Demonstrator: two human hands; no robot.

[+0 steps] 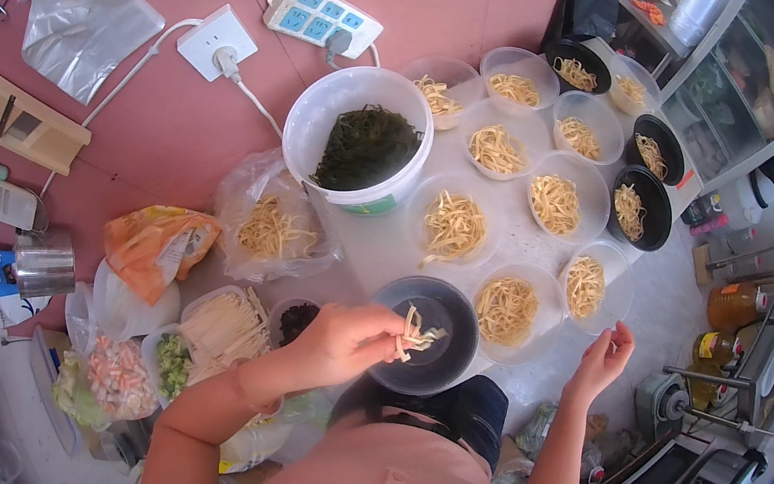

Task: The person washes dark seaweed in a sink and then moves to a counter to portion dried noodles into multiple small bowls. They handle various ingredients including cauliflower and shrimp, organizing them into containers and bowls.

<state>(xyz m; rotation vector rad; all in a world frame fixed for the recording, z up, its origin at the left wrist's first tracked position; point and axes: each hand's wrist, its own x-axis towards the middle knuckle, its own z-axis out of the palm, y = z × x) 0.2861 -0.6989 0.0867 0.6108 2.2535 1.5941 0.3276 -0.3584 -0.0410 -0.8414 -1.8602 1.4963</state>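
Observation:
Pinched in my left hand (365,333) are a few pale flat noodle strips (418,334), held above a dark grey round bowl (411,377). That bowl stands at the table's near edge, right in front of my body. My right hand (603,356) is raised with its fingers loosely curled and nothing in them. It is near the rim of a clear plastic bowl of noodles (585,289); whether it touches is unclear. Beside the grey bowl is another clear bowl of noodles (507,310). A plastic bag of noodles (275,228) lies beyond my left hand.
Several clear and black bowls with noodles (554,202) cover the table (364,242). A white bucket (299,125) holds dark green seaweed-like shreds. At left are enoki mushrooms (228,335), chopped greens (170,363) and a bag of pink-and-white pieces (118,378). A power strip (324,15) hangs on the wall.

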